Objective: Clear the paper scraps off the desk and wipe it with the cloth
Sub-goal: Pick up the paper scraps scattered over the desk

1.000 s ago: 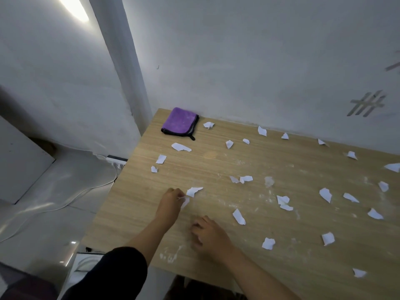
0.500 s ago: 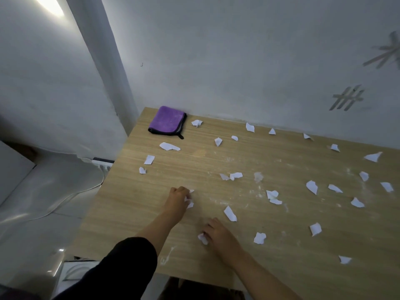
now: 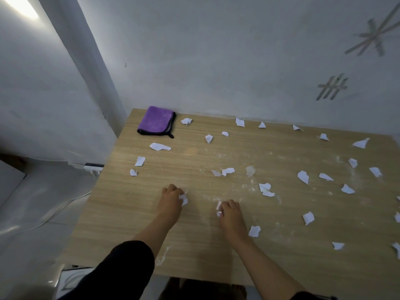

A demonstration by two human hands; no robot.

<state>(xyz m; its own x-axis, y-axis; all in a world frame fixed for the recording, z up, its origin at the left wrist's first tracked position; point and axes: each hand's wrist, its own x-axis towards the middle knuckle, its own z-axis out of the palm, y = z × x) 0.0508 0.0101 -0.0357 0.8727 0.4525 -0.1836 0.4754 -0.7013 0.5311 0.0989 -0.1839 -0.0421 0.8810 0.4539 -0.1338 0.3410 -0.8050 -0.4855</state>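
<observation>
Several white paper scraps lie scattered over the wooden desk [image 3: 281, 252], among them one [image 3: 160, 146] near the far left and a pair [image 3: 265, 189] in the middle. A folded purple cloth [image 3: 156, 120] rests at the far left corner by the wall. My left hand [image 3: 171, 199] is closed on white scraps [image 3: 184, 198] at the desk's near-left part. A little to its right, my right hand [image 3: 230, 212] is closed on other scraps [image 3: 219, 207]. Both hands rest on the desktop. White powdery smears mark the wood between them and the middle.
A grey wall runs along the desk's far edge, with a pillar [image 3: 86, 61] at the far left corner. A white cable [image 3: 54, 215] trails over the floor left of the desk. One scrap [image 3: 254, 231] lies right beside my right wrist.
My right hand slid forward and picked up the scrap that lay ahead of it. My left hand kept its closed hold on scraps and stayed near the same spot. The camera tilted up slightly.
</observation>
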